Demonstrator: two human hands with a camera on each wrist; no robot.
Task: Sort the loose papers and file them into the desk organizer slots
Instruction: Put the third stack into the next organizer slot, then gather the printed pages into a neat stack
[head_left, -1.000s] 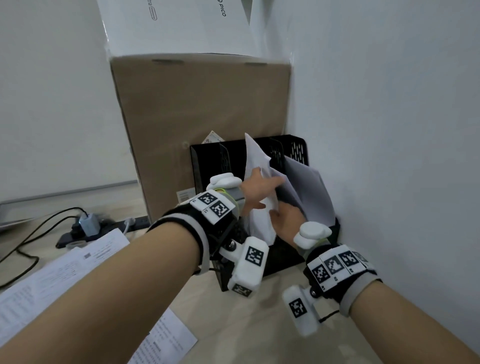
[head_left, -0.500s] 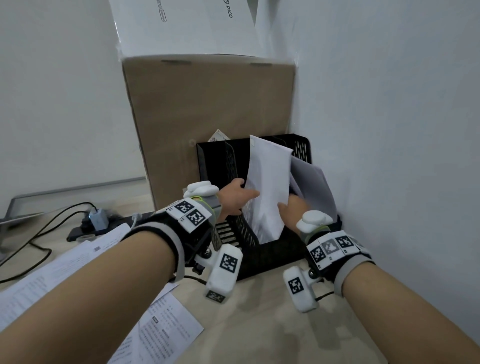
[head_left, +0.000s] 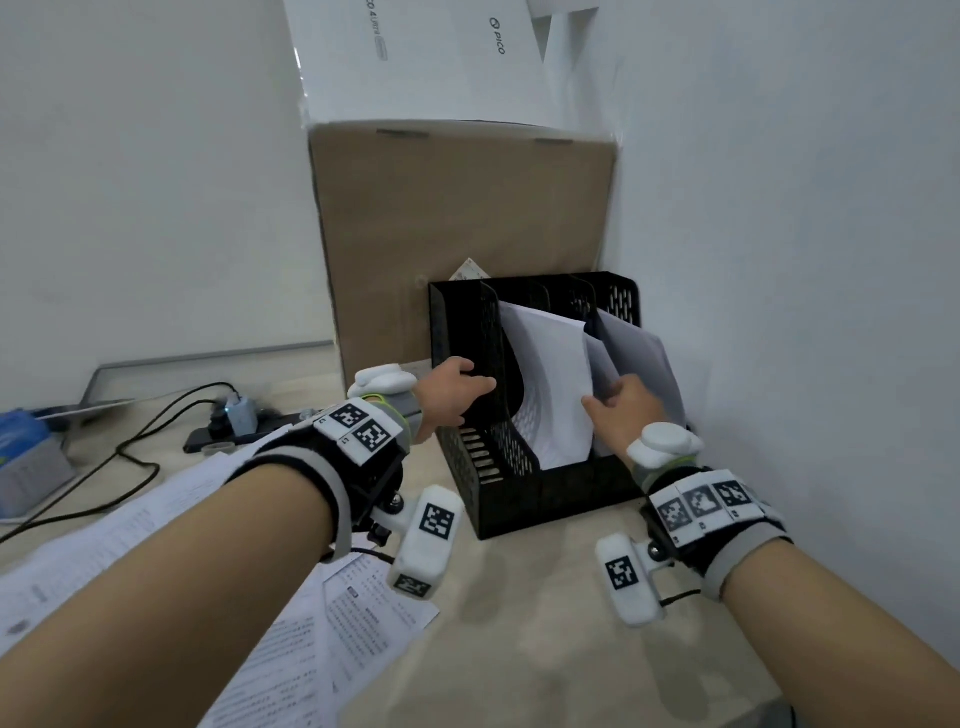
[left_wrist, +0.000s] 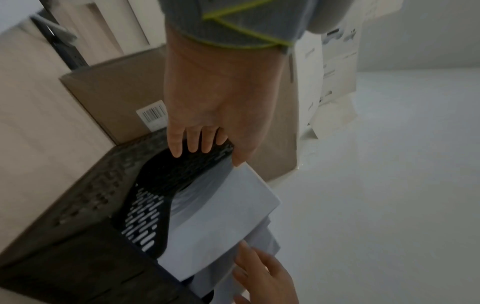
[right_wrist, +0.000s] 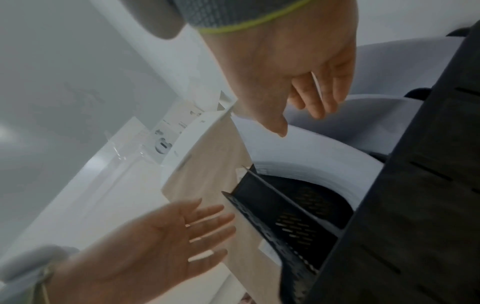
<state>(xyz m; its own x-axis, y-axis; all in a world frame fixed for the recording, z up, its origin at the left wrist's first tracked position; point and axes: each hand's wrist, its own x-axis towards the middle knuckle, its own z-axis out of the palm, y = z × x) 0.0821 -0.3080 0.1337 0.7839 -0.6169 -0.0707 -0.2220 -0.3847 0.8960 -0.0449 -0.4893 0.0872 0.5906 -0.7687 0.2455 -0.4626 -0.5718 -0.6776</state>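
A black mesh desk organizer (head_left: 545, 499) stands in the desk's corner against a cardboard box. A white sheet (head_left: 556, 384) stands curved in its second slot from the left, and greyer papers (head_left: 644, 358) lean in a slot to the right. My left hand (head_left: 475, 384) is open, its straight fingers (left_wrist: 197, 144) touching the top of the divider left of the white sheet. My right hand (head_left: 613, 402) rests with relaxed fingers against the sheet's right edge and the papers behind it, holding nothing that I can see. Loose printed papers (head_left: 156, 519) lie on the desk at the left.
A tall cardboard box (head_left: 457, 234) with a white box (head_left: 426, 57) on top stands right behind the organizer. The white wall (head_left: 805, 312) is close on the right. A power strip with cables (head_left: 228, 421) and a blue pack (head_left: 21, 441) lie at the far left.
The white sheet has dropped from above the organizer down into its slot. My left hand has let go of it and moved left to the divider. My right hand stays at the sheet's right edge.
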